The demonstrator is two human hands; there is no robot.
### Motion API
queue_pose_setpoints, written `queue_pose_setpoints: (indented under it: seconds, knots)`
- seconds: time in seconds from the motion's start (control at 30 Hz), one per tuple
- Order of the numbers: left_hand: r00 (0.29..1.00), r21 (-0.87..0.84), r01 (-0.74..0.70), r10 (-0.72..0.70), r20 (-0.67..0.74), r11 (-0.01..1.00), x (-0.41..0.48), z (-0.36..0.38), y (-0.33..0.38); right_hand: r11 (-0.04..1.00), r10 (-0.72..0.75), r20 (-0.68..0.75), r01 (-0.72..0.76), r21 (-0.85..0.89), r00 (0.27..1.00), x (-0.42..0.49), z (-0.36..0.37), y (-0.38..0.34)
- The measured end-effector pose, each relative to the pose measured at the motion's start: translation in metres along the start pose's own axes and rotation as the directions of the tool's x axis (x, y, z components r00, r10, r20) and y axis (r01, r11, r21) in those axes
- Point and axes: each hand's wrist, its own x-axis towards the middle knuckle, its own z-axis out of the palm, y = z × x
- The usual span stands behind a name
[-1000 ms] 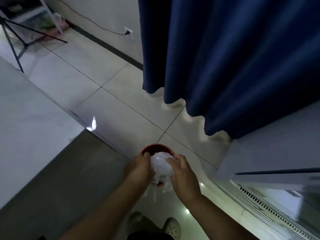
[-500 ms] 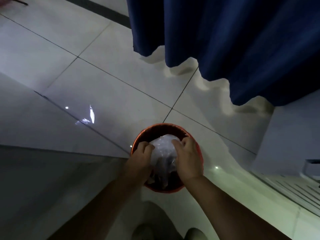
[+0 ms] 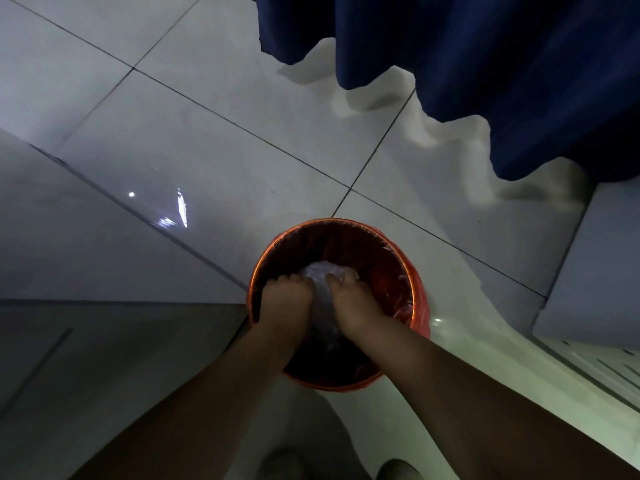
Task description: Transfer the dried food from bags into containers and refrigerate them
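A round bin lined with a red plastic bag (image 3: 414,271) stands on the tiled floor below me. Both my hands are down inside its mouth. My left hand (image 3: 285,297) and my right hand (image 3: 355,303) press from either side on a crumpled clear plastic bag (image 3: 320,275), which sits between them inside the bin. The lower part of the clear bag is hidden by my hands and the dark inside of the bin.
A dark blue curtain (image 3: 485,64) hangs to the floor at the upper right. A white appliance (image 3: 588,271) stands at the right edge. A grey counter or cabinet edge (image 3: 104,341) fills the lower left. My shoes (image 3: 287,464) show at the bottom.
My head has tilted down and come closer to the bin. Both hands have pushed the crumpled clear bag from above the rim down into the bin.
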Motion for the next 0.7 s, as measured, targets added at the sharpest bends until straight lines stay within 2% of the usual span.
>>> queue_pose_setpoints:
  seconds: [0.07, 0.13, 0.3, 0.43, 0.53, 0.7]
  knots:
    - [1.000, 0.067, -0.014, 0.015, -0.012, 0.998, 0.001, 0.003, 0.000, 0.997, 0.000, 0.105, 0.009, -0.080, 0.994, 0.003, 0.000, 0.002]
    - [1.000, 0.079, -0.022, 0.021, 0.010, 0.997, 0.000, 0.003, 0.000, 0.991, -0.030, 0.135, 0.047, -0.128, 0.990, 0.000, -0.005, 0.003]
    - [0.999, 0.115, -0.028, 0.024, 0.031, 0.993, -0.025, -0.027, 0.002, 0.975, -0.068, 0.053, 0.077, -0.209, 0.996, -0.036, -0.035, -0.001]
    - [1.000, 0.090, -0.021, 0.021, 0.000, 0.996, -0.068, -0.079, 0.007, 0.942, -0.091, -0.004, 0.085, -0.324, 0.996, -0.091, -0.079, -0.011]
    - [1.000, 0.091, -0.026, 0.025, 0.010, 0.996, -0.109, -0.129, 0.011, 0.906, -0.118, 0.005, 0.109, -0.410, 0.993, -0.143, -0.129, -0.023]
    - [0.991, 0.016, 0.024, -0.022, -0.132, 1.000, -0.181, -0.224, 0.012, 0.892, -0.170, -0.019, 0.146, -0.427, 0.985, -0.232, -0.224, -0.049]
